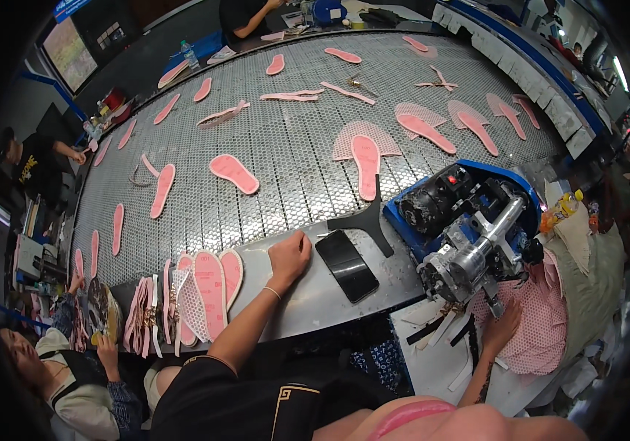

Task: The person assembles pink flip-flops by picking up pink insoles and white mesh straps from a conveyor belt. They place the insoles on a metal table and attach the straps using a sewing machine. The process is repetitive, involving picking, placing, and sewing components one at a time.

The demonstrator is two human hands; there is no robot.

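1. Many pink insoles [234, 174] are spread over a perforated table [293, 209].
2. A phone [346, 266] is set between machine [480, 239] and curled left hand [291, 257].
3. Pink mesh [539, 334] is touched by the right hand [502, 328]; its grip cannot be told.

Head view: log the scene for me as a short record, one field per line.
Left hand: curled, over the metal ledge
Right hand: on pink perforated pieces; grip unclear
Beside left hand: black phone, lying on the ledge
Right of phone: dark metal machine in a blue housing
Beyond ledge: mesh surface with scattered pink insoles
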